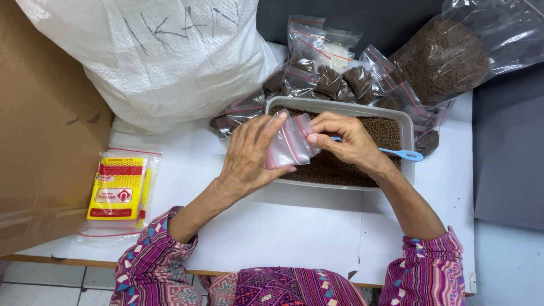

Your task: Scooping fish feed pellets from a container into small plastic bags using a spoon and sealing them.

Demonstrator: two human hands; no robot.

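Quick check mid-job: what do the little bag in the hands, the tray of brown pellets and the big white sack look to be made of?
Small clear zip bag with red seal line: thin glossy plastic film, see-through and creased. Shallow rectangular grey-white tray: likely rigid plastic, with a smooth, matte moulded rim. Large white sack: probably woven plastic fabric, showing a fine weave texture and soft folds.

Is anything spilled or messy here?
No spill shows. The brown pellets lie inside the tray; the filled bags lean in a loose heap behind it. Both hands, left and right, hold a small empty bag.
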